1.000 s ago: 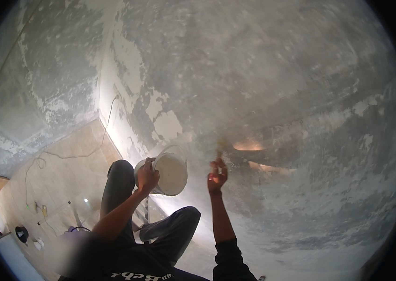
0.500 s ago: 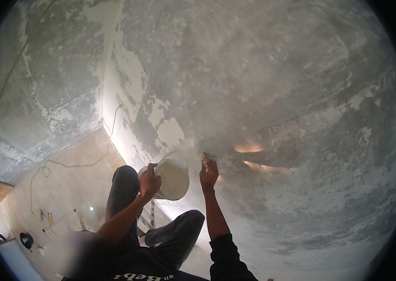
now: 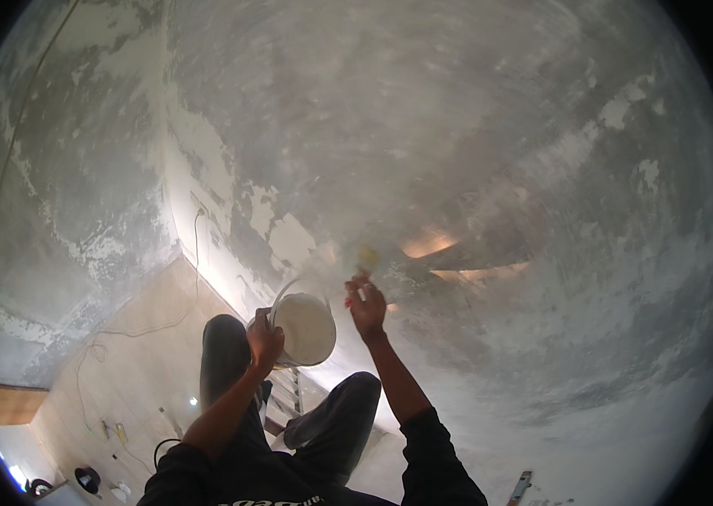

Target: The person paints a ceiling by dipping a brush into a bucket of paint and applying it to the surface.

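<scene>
My left hand point(image 3: 266, 340) grips the near side of a pale bucket point(image 3: 310, 331) with a raised handle and pale, creamy contents. Just to its right, my right hand point(image 3: 366, 310) holds a brush point(image 3: 367, 257), its yellowish head blurred against the grey, patchily skimmed wall point(image 3: 466, 169). A bit of red shows by my fingers. Whether the bristles touch the wall is unclear. My bent legs point(image 3: 331, 422) are below, with part of a metal ladder point(image 3: 289, 390) showing between them.
A second mottled wall point(image 3: 61, 211) meets this one at a corner on the left, with a cable hanging across it. Far below, cords and small tools point(image 3: 120, 432) lie on the beige floor point(image 3: 150, 367). A narrow level-like tool point(image 3: 519, 489) is at bottom right.
My right hand dipped down over the brush, then shifted left with the brush head pointing up again. The wall corner has shifted in view, while my left hand still holds the bucket.
</scene>
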`<act>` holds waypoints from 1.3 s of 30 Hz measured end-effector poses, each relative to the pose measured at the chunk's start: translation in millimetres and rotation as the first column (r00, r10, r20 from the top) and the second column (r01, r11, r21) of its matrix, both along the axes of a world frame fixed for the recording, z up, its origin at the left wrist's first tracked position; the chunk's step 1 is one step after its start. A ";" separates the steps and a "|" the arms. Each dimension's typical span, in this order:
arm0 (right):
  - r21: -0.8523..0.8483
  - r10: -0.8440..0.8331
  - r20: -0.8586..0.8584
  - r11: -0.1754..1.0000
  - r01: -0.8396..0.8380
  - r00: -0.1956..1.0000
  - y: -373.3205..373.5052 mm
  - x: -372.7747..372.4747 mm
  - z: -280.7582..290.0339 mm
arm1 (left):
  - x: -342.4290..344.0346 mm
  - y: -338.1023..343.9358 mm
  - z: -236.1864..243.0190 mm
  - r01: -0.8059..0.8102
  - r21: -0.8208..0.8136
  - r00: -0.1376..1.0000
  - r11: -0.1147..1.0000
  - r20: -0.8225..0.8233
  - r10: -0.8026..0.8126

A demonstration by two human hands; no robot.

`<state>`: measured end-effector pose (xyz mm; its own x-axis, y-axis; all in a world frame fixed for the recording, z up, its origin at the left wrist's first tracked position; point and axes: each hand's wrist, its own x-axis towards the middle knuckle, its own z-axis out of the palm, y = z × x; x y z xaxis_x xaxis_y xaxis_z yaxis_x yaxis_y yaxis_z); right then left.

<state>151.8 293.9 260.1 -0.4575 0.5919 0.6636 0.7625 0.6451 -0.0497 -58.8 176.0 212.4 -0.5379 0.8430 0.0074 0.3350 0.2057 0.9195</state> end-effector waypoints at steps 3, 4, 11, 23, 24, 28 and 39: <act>-0.045 0.034 -0.019 0.998 -0.035 0.999 5.9 -9.2 -46.8 | 0.7 -3.2 -10.0 -0.029 0.026 0.996 0.999 -0.081 0.031; -0.068 0.046 -0.053 0.996 -0.049 0.998 7.7 -12.1 -57.5 | 1.3 -4.3 -14.3 -0.035 0.039 0.993 0.999 -0.110 0.039; -0.334 -0.045 -0.286 0.941 -0.056 0.957 13.7 -33.6 -71.0 | 1.7 -10.0 -9.9 0.022 0.072 0.997 0.997 -0.077 -0.017; 0.228 0.125 -0.529 0.974 -0.002 0.839 19.6 -25.3 147.6 | 5.5 -0.7 -9.2 -0.002 -0.015 0.995 1.000 -0.100 0.001; 0.326 0.168 -0.518 0.945 0.012 0.839 14.8 -26.2 159.5 | 7.0 -1.4 -3.9 -0.018 -0.018 0.995 1.000 -0.094 0.017; 0.306 0.066 -0.408 0.950 0.069 0.911 8.6 -25.3 146.8 | 7.1 -0.7 -4.2 -0.085 -0.027 0.994 0.996 -0.076 0.083; -0.386 -0.097 -0.362 0.921 -0.055 0.927 17.0 -54.2 -43.6 | -6.0 -6.7 -30.9 -0.002 0.070 0.997 0.998 -0.080 0.007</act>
<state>97.6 311.0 216.5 -0.2103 0.8399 0.5004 0.6531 0.5016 -0.5674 -64.8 169.4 181.5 -0.5369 0.8366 0.1092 0.4072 0.1436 0.9020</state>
